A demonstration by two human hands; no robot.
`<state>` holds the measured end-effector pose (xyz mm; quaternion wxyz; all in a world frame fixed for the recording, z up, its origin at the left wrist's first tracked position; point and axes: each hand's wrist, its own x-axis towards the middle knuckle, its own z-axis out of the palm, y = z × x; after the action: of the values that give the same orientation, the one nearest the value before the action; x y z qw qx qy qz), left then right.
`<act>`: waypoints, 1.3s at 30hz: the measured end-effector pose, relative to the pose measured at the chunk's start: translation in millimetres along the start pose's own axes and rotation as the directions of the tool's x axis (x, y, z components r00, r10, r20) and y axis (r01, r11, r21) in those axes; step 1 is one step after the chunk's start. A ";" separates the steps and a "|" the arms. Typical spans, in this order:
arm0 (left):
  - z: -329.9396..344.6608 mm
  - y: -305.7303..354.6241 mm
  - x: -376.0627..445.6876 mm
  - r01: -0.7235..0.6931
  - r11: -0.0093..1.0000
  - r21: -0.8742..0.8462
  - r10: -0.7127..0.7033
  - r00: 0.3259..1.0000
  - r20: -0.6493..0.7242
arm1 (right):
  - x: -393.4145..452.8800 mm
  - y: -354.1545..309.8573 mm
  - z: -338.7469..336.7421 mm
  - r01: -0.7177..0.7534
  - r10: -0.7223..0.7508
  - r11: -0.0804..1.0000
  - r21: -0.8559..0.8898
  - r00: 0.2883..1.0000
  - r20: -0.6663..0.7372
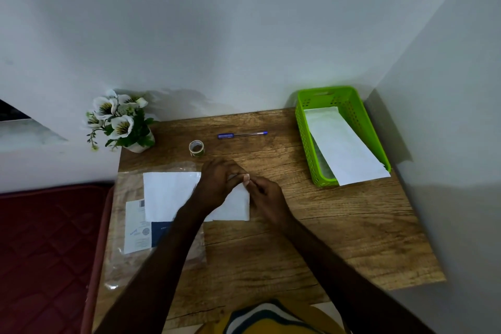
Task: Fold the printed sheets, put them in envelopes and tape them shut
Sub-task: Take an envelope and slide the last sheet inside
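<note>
A white envelope lies flat on the wooden table, left of centre. My left hand rests on its upper right part, fingers curled down over the paper. My right hand meets it at the envelope's right edge, pinching there; whether a piece of tape is between the fingers I cannot tell. A small roll of tape stands just beyond my hands. A clear plastic packet with a printed label lies under the envelope. Another white envelope leans in a green basket.
A blue pen lies behind the tape roll. A pot of white artificial flowers stands at the table's back left corner. The green basket is at the back right, beside the wall. A dark red mattress lies left of the table.
</note>
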<state>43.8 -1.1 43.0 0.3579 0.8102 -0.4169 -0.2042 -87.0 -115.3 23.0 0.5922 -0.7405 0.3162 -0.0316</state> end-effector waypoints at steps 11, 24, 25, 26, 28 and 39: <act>-4.1 10.1 1.2 0.091 0.993 0.078 -0.082 0.991 -0.109 | -15.9 8.0 1.9 0.030 -0.030 0.999 -0.023 1.000 0.008; -40.1 51.1 11.0 0.332 0.942 -0.049 -0.327 0.876 -0.353 | -23.4 -5.2 -28.5 0.127 -0.101 0.970 0.205 0.986 -0.131; -43.0 51.7 11.6 0.360 0.927 -0.105 -0.372 0.851 -0.370 | -18.2 -9.4 -30.8 0.151 -0.120 0.964 0.219 0.981 -0.151; -44.5 50.9 12.1 0.380 0.911 -0.158 -0.412 0.828 -0.381 | -11.9 -13.6 -32.6 0.161 -0.122 0.957 0.240 0.978 -0.168; -42.2 46.1 11.6 0.416 0.864 -0.283 -0.500 0.774 -0.388 | 2.0 -20.5 -34.4 0.143 -0.085 0.946 0.291 0.975 -0.205; 27.6 0.7 -4.4 0.552 0.777 -0.302 -0.620 0.590 -0.517 | 64.1 -10.6 -25.6 -0.001 -0.130 0.899 -0.438 0.954 -0.269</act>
<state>23.6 -9.1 25.5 0.4251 0.9022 0.0184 -0.0707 -42.1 -168.6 19.0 0.3578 -0.8509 0.3742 -0.0893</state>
